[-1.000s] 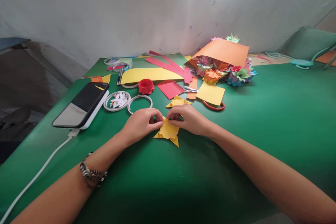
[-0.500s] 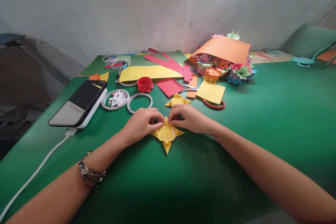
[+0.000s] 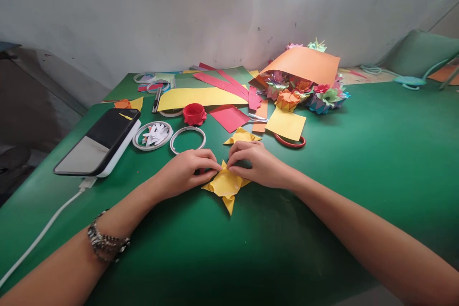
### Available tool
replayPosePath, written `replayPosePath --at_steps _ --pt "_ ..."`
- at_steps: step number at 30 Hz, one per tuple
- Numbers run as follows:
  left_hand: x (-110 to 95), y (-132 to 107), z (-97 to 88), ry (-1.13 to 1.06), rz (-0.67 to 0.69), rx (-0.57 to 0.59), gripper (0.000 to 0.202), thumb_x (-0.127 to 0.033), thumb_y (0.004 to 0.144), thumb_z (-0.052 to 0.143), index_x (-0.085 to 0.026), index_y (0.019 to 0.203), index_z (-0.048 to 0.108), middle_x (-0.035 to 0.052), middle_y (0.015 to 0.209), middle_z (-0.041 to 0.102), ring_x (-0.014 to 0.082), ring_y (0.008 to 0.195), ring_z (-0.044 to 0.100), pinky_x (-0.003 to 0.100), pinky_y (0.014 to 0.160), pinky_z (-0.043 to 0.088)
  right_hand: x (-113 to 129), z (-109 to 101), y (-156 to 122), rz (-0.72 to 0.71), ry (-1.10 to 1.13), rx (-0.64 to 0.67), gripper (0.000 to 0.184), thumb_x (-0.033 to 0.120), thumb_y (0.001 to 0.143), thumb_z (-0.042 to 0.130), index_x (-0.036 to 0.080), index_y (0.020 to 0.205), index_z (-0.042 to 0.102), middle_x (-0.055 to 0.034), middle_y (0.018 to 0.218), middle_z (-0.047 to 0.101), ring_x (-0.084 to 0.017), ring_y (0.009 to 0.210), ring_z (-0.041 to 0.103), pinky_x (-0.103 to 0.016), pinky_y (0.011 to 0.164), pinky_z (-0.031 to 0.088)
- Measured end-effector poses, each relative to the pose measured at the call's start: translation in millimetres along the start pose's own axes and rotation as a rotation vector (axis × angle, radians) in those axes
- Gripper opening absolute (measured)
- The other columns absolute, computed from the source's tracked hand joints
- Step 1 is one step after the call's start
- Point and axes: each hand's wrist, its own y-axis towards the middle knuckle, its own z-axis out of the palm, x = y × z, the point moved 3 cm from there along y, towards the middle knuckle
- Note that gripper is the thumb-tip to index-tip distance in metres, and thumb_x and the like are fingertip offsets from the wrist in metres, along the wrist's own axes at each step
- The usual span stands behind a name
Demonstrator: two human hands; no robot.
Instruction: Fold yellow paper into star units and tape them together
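Note:
A folded yellow paper star [image 3: 226, 184] with several pointed corners lies on the green table in front of me. My left hand [image 3: 195, 169] pinches the left side of its far point between thumb and fingers. From the other side, my right hand [image 3: 251, 161] pinches the same point, its fingertips close to the left ones. Just behind my right hand lies a second folded yellow paper star [image 3: 242, 136]. A white tape roll [image 3: 188, 140] rests beyond my left hand, and its near edge is partly hidden.
Left stand a phone on a white block [image 3: 100, 143] with a cable and a tape roll holding paper scraps [image 3: 153, 136]. Farther back are a red paper ring [image 3: 194, 114], red paper [image 3: 229, 118], yellow paper [image 3: 286, 123] over scissors [image 3: 292, 141], and paper flowers [image 3: 324, 98].
The yellow star has turned slightly, its near point swinging to the right. Both hands stay at its far point, and the left has shifted a little left. The whole view has also moved slightly.

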Motion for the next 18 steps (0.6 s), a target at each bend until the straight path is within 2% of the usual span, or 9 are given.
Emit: replayPosePath --at_steps 4,12,18 --pt "-3 -4 0.8 0.091 0.03 0.029 0.028 -0.02 0.083 0.04 -0.021 0.1 0.062 0.0047 0.091 0.059 0.0114 0.071 0.053 0.022 0.062 0.041 -2 -2 -3 -0.001 -0.047 -0.033 0.008 0.021 0.077 0.056 0.021 0.078 0.063 -0.0032 0.092 0.056 -0.018 0.095 0.05 -0.039 0.087 0.024" --pt "-13 -10 2.1 0.379 0.132 0.123 0.031 -0.026 0.085 0.039 -0.028 0.109 0.057 0.0047 0.1 0.057 0.013 0.073 0.054 0.026 0.066 0.04 -7 -3 -8 -0.011 -0.012 0.07 0.011 0.024 0.078 0.055 0.021 0.075 0.065 -0.0037 0.101 0.057 -0.019 0.097 0.051 -0.041 0.087 0.024" --pt "-21 -12 3.4 0.566 0.209 0.145 0.034 -0.021 0.085 0.035 -0.028 0.112 0.054 0.0059 0.098 0.058 0.0162 0.076 0.055 0.029 0.067 0.04 -8 -8 -18 -0.065 -0.039 0.131 0.016 0.027 0.081 0.051 0.025 0.083 0.067 -0.0028 0.112 0.055 -0.02 0.104 0.049 -0.045 0.096 0.015"
